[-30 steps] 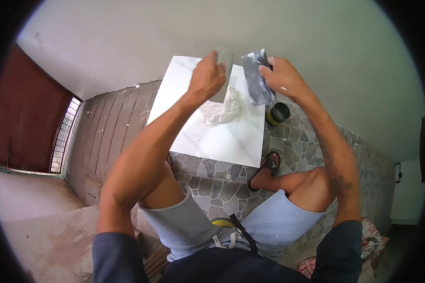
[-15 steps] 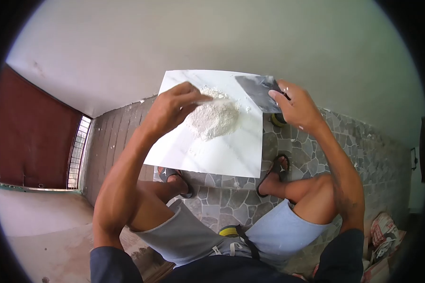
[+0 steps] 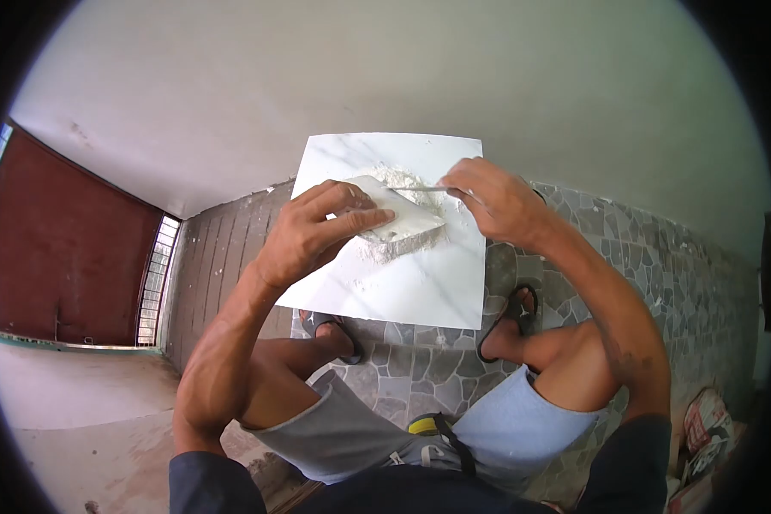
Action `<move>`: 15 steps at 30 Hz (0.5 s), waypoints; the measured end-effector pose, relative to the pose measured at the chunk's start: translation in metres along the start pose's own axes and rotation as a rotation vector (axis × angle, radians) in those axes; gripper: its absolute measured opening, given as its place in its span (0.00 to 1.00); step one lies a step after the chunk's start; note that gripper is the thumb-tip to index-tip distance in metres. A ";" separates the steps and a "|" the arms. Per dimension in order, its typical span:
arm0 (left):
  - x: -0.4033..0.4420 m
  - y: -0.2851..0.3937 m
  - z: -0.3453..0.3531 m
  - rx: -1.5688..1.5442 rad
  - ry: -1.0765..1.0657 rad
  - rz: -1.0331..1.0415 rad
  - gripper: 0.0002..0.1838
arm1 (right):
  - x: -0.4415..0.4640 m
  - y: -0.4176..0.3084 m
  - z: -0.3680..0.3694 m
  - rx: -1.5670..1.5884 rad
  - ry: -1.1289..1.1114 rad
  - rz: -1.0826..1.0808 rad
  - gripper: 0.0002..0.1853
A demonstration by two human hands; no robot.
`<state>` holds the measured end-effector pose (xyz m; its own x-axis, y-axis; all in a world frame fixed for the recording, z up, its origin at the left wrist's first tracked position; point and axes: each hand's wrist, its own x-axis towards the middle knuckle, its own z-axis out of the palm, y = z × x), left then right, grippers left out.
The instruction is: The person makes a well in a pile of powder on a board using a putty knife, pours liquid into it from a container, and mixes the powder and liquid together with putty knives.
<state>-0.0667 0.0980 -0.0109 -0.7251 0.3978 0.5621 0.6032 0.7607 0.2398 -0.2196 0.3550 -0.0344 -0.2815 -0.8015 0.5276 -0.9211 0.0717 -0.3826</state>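
Note:
A heap of white powder (image 3: 394, 248) lies on a white marble-patterned board (image 3: 377, 300) in front of me. My left hand (image 3: 321, 224) grips a flat, powder-coated scraper blade (image 3: 407, 221), its face turned up over the heap. With fingers closed, my right hand (image 3: 497, 201) holds a putty knife (image 3: 421, 188) whose blade shows nearly edge-on, just above the scraper blade. Its handle is hidden in my fist. How the two blades touch, if they do, I cannot tell.
Grey stone-patterned floor (image 3: 437, 368) surrounds my sandalled feet. A pale wall (image 3: 403, 68) rises beyond the board, and a dark red door (image 3: 68, 248) stands at left. Printed sacks (image 3: 707, 428) lie at lower right.
My right hand has moved left over the powder, its knife turning from face-on to edge-on. The scraper blade in my left hand has tilted from edge-on to flat.

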 end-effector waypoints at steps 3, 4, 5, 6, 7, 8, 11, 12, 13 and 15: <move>0.002 0.002 -0.002 -0.107 0.025 -0.085 0.23 | 0.004 0.017 0.018 -0.137 -0.077 0.058 0.12; 0.002 0.002 -0.004 -0.148 0.041 -0.126 0.22 | 0.005 0.019 0.021 -0.162 -0.086 0.058 0.11; 0.002 0.002 -0.008 -0.156 0.063 -0.192 0.20 | 0.005 0.021 0.024 -0.188 -0.096 0.056 0.10; 0.001 0.003 -0.011 -0.165 0.087 -0.258 0.19 | 0.005 0.020 0.025 -0.216 -0.107 0.053 0.10; 0.001 0.002 -0.013 -0.175 0.111 -0.323 0.18 | 0.006 0.019 0.025 -0.235 -0.112 0.030 0.09; 0.001 -0.001 -0.011 -0.159 0.156 -0.343 0.08 | 0.006 0.018 0.025 -0.254 -0.116 0.006 0.09; 0.004 -0.001 -0.019 -0.112 0.160 -0.477 0.05 | 0.007 0.005 0.018 -0.288 -0.165 -0.026 0.10; 0.004 -0.003 -0.017 -0.130 0.191 -0.498 0.09 | 0.006 -0.001 0.015 -0.294 -0.188 -0.031 0.11; 0.003 -0.003 -0.016 -0.143 0.186 -0.531 0.09 | 0.002 -0.007 0.013 -0.285 -0.227 -0.058 0.11; 0.001 -0.003 -0.019 -0.169 0.176 -0.600 0.09 | -0.009 -0.021 0.012 -0.264 -0.306 -0.112 0.13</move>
<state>-0.0630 0.0863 0.0045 -0.8960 -0.1727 0.4091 0.1640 0.7274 0.6663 -0.1946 0.3540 -0.0407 -0.1195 -0.9495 0.2901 -0.9900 0.0918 -0.1073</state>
